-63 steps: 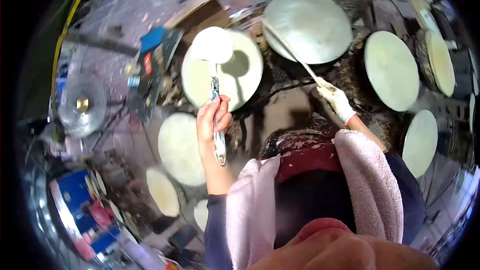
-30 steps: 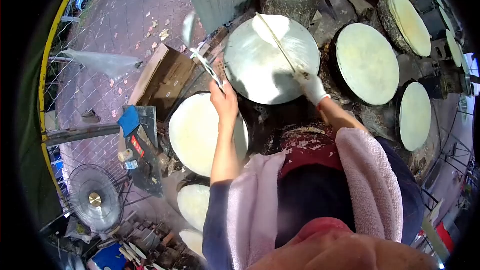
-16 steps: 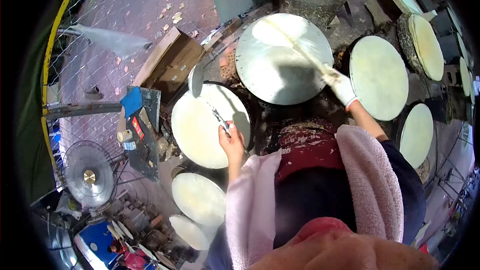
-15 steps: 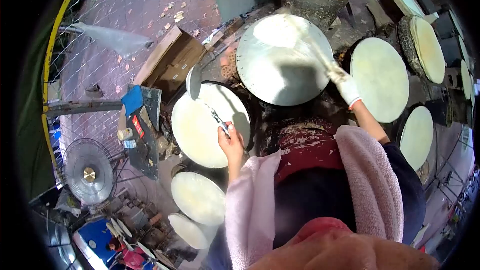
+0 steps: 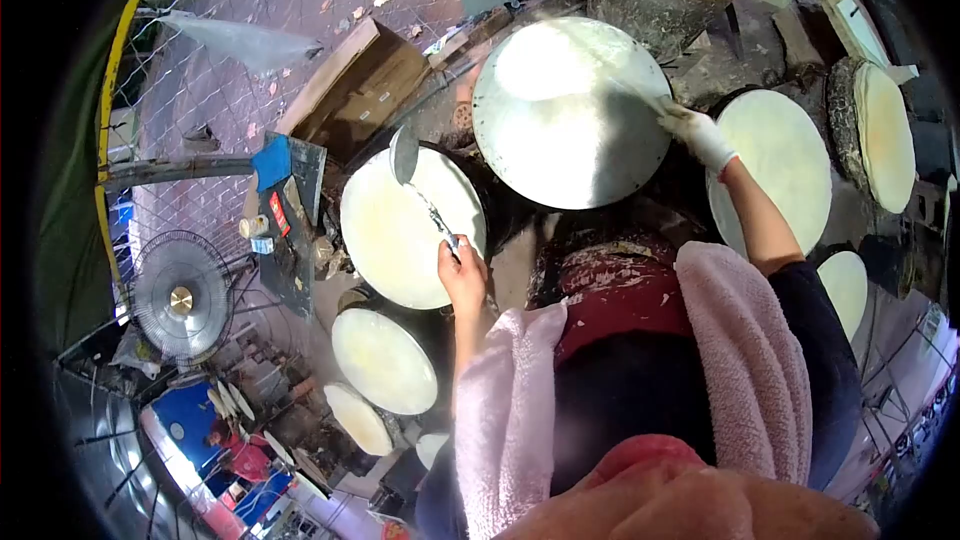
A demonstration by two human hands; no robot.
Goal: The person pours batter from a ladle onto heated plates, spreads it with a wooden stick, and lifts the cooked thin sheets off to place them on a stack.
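My left hand (image 5: 463, 274) grips the handle of a metal ladle (image 5: 404, 154), whose bowl hangs over the far edge of a pale batter-covered round griddle (image 5: 395, 240). My right hand (image 5: 700, 133), in a white glove, holds a thin spreading stick (image 5: 625, 80) laid across a large shiny round griddle (image 5: 560, 120) ahead of me. A pink towel (image 5: 745, 350) lies over my shoulders, and a red batter-stained apron (image 5: 615, 290) covers my front.
More round griddles with pale sheets stand at the right (image 5: 790, 170), far right (image 5: 888, 135) and lower left (image 5: 385, 360). A cardboard box (image 5: 345, 90), a blue-topped stand (image 5: 285, 190) and a floor fan (image 5: 180, 298) sit to the left on brick paving.
My left hand with the ladle came back from the far griddle and now hangs over the nearer pale one. My right hand swept the stick rightward across the shiny griddle.
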